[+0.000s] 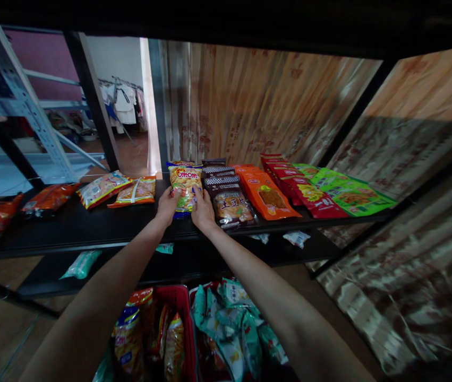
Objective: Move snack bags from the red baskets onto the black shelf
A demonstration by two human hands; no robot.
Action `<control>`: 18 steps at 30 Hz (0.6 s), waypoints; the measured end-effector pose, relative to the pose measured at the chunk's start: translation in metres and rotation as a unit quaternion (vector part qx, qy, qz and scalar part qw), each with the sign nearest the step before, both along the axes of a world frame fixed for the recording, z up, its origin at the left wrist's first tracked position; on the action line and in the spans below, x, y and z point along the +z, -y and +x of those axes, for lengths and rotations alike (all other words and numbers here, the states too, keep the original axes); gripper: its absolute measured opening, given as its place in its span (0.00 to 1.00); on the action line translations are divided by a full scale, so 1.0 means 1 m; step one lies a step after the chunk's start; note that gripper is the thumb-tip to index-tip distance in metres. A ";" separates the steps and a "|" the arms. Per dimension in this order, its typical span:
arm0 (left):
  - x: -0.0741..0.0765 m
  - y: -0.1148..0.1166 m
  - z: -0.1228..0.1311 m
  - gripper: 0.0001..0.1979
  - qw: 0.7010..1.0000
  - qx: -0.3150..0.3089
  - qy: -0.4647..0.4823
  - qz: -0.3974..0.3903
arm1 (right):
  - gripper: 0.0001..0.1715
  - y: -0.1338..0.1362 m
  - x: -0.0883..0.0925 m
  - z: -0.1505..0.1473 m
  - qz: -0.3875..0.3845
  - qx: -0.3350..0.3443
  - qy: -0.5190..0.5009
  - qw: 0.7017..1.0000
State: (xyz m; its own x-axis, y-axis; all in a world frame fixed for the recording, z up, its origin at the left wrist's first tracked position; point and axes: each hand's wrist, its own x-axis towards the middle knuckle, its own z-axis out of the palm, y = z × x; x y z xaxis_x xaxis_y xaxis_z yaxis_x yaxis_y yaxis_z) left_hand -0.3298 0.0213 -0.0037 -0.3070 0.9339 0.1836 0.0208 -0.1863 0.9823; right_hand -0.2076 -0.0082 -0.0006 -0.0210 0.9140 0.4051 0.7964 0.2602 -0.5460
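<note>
Both my hands are on a yellow and blue snack bag point(186, 180) at the middle of the black shelf point(102, 225). My left hand point(169, 206) grips its left side and my right hand point(203, 209) its right side, thumbs on the front. The bag leans upright, with another blue-edged bag partly hidden behind it. Just right of my right hand stands a row of dark brown potato-chip bags point(231, 204). Orange bags point(269, 196) follow, then red bags point(317, 197) and green bags point(355, 193).
Left along the shelf lie an orange-and-clear bag point(136, 191), a yellow-red bag point(104, 188) and dark orange bags point(50, 199). Below, a lower shelf point(46, 270) holds small teal packets point(82, 264). Red baskets point(188, 323) of snack bags stand underneath. Black posts point(94, 101) frame the shelf; a curtain point(257, 101) hangs behind.
</note>
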 end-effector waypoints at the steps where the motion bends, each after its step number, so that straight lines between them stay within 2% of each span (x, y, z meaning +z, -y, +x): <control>1: -0.001 -0.001 0.000 0.20 1.000 0.008 -0.014 -0.002 | 0.41 -0.001 0.000 0.000 -0.003 -0.002 0.003 1.000; 10: -0.005 -0.002 -0.004 0.25 0.986 0.025 -0.162 -0.026 | 0.40 -0.001 -0.007 -0.003 0.009 -0.007 0.061 0.998; 14: -0.002 0.005 -0.002 0.31 0.978 0.040 -0.202 -0.027 | 0.41 -0.001 -0.008 -0.004 0.016 -0.003 0.067 0.998; 18: 0.001 0.012 0.000 0.30 0.977 0.045 -0.208 -0.029 | 0.39 0.000 -0.009 -0.004 0.028 0.004 0.063 0.998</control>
State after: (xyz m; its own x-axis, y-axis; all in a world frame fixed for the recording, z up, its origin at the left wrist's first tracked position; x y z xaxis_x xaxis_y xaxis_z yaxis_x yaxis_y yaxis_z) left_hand -0.3299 0.0094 -0.0031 -0.2978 0.9195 0.2567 0.4337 -0.1092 0.8944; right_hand -0.2118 -0.0086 -0.0099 -0.0815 0.8900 0.4487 0.8559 0.2931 -0.4260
